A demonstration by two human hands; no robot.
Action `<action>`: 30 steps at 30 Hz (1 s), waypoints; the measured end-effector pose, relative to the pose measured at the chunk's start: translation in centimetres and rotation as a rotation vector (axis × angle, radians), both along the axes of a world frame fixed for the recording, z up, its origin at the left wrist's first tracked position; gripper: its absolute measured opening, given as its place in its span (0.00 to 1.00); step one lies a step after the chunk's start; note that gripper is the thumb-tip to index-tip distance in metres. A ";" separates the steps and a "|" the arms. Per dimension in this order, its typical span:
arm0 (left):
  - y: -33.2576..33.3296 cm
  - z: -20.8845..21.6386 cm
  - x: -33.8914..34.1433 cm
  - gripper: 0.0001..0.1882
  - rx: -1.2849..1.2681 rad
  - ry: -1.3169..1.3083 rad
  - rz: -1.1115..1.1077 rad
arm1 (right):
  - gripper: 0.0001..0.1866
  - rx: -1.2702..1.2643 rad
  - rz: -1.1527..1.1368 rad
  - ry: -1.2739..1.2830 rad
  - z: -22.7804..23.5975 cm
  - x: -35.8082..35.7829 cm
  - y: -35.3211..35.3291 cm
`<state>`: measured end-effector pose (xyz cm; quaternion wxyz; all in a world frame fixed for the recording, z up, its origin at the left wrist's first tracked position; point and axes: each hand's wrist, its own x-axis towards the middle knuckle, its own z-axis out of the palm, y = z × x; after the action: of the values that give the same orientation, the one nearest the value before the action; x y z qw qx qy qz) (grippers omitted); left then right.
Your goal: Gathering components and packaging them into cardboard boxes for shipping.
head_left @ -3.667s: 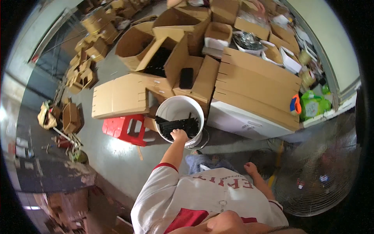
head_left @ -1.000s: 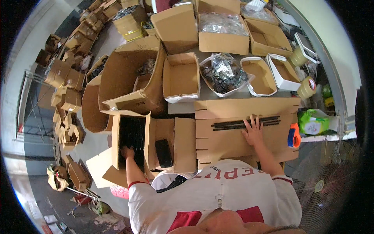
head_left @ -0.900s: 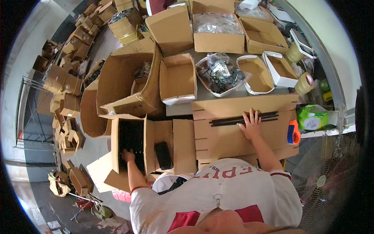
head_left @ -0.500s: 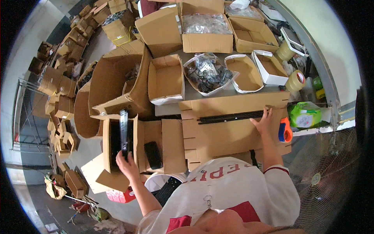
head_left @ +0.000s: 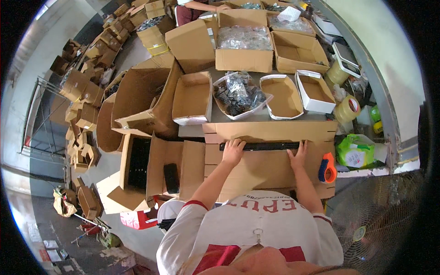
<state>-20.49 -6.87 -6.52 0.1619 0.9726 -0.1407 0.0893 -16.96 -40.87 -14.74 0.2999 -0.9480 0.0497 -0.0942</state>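
A bundle of long black strips [head_left: 266, 146] lies across a flattened cardboard sheet [head_left: 256, 172] in front of me. My left hand [head_left: 233, 152] is closed round the bundle's left end. At the other end, my right hand [head_left: 298, 156] has its fingers closed on the strips. Left of the sheet stands an open carton [head_left: 137, 160] with black pieces inside. Beside it, a black phone-like slab [head_left: 171, 178] lies in another open carton [head_left: 191, 160]. An orange and blue tape dispenser [head_left: 327, 167] rests at the sheet's right edge.
Shallow white-edged boxes [head_left: 192, 98] line the far side, one holding bagged black parts [head_left: 238, 94]. Behind them a carton [head_left: 243, 59] holds clear plastic bags. A fan [head_left: 362, 233] stands at lower right. Another person's arm [head_left: 201, 5] reaches in at the top.
My left hand has come from the left carton, where it held a shiny black strip, to the bundle's left end. The bundle looks thicker now. My right hand has shifted slightly left.
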 end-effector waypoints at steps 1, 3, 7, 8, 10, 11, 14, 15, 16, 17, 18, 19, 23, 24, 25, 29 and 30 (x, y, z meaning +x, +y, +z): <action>-0.5 0.3 0.1 0.21 0.049 -0.002 0.044 | 0.43 0.005 0.011 0.005 -0.2 -0.1 -0.2; -0.7 -1.1 -0.7 0.21 0.030 -0.040 0.082 | 0.44 0.071 0.050 0.110 2.0 -0.1 0.2; -2.5 0.7 -3.4 0.20 -0.021 -0.004 0.001 | 0.38 0.032 0.051 0.044 4.2 -0.7 1.4; -3.1 0.5 -4.5 0.20 -0.079 0.020 0.059 | 0.38 0.026 0.064 0.054 4.4 -0.6 1.6; -2.8 0.5 -6.8 0.20 -0.086 0.079 0.059 | 0.33 0.033 0.121 -0.035 4.8 -0.6 1.9; -2.6 0.7 -7.6 0.20 -0.087 0.127 0.036 | 0.33 0.026 0.123 -0.029 4.4 -0.6 1.5; -1.6 2.9 -8.8 0.19 -0.123 0.152 0.074 | 0.25 -0.003 0.272 -0.194 3.1 -1.0 -0.3; -1.2 3.4 -8.9 0.19 -0.138 0.149 0.136 | 0.25 -0.008 0.277 -0.188 4.5 -1.2 0.2; -0.7 2.7 -8.9 0.21 -0.163 0.109 0.209 | 0.24 0.077 0.246 -0.023 5.9 -1.5 0.7; 0.0 1.5 -8.7 0.21 -0.171 0.110 0.206 | 0.23 0.159 0.206 0.137 7.1 -1.7 1.0; 0.8 0.5 -8.2 0.22 -0.182 0.089 0.286 | 0.21 -0.023 0.237 -0.034 6.4 -2.0 0.8; 1.4 -0.6 -7.9 0.24 -0.194 0.067 0.366 | 0.21 -0.029 0.227 -0.036 5.9 -2.2 0.3; 2.9 -1.8 -6.9 0.26 -0.191 0.222 0.419 | 0.16 -0.248 0.240 -0.064 6.7 -2.4 0.9; 2.9 -2.0 -6.9 0.26 -0.184 0.206 0.413 | 0.14 -0.233 0.250 -0.042 7.7 -2.3 1.3; 2.8 -2.1 -7.0 0.27 -0.176 0.190 0.409 | 0.12 -0.216 0.262 -0.019 8.8 -2.1 1.8; 2.4 -2.6 -7.1 0.26 -0.160 0.093 0.360 | 0.10 -0.388 0.384 -0.154 8.8 -1.0 0.1; 2.3 -2.6 -6.9 0.27 -0.142 0.104 0.370 | 0.09 -0.370 0.418 -0.199 9.0 -0.6 -0.3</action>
<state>-27.42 -4.56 -9.13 0.2181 0.9713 0.0554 0.0767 -17.56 -41.18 -5.74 0.1383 -0.9623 -0.1944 -0.1304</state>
